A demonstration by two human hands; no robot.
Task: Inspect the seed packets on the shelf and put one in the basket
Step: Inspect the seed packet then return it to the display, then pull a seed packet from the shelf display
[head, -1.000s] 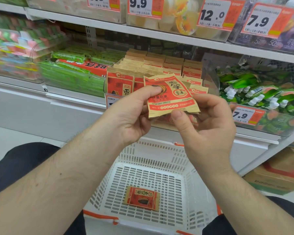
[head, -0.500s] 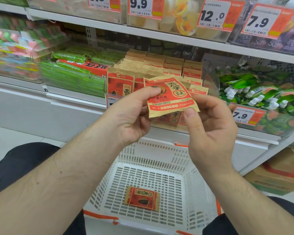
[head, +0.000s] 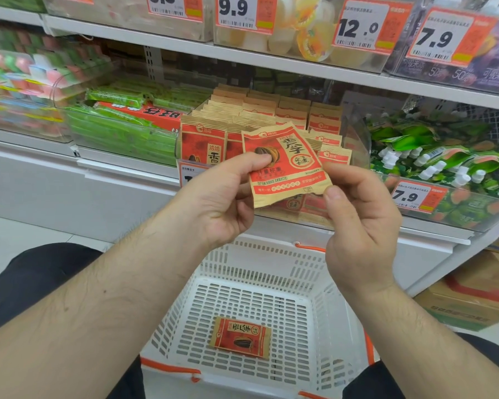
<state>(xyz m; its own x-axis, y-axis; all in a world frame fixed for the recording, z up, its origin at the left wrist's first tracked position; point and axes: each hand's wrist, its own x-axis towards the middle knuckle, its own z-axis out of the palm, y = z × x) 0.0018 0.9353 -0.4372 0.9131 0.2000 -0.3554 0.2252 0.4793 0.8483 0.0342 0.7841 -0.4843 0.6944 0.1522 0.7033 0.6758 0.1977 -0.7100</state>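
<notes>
I hold a red and tan seed packet (head: 288,165) in front of the shelf, tilted, its printed face toward me. My left hand (head: 222,200) pinches its left edge with the thumb on the front. My right hand (head: 360,223) pinches the lower right corner. Behind it, several rows of the same seed packets (head: 271,110) stand in a clear shelf bin. Below my hands sits a white slotted basket (head: 260,269) with orange handles, and one seed packet (head: 240,337) lies flat on its bottom.
Green snack bars (head: 121,122) fill the bin to the left, green pouches with white caps (head: 432,151) the bin to the right. Price tags (head: 363,24) hang on the upper shelf. A cardboard box (head: 473,295) stands on the floor at right.
The packet stays between both hands. My right thumb has slid a little up toward the packet's lower right corner.
</notes>
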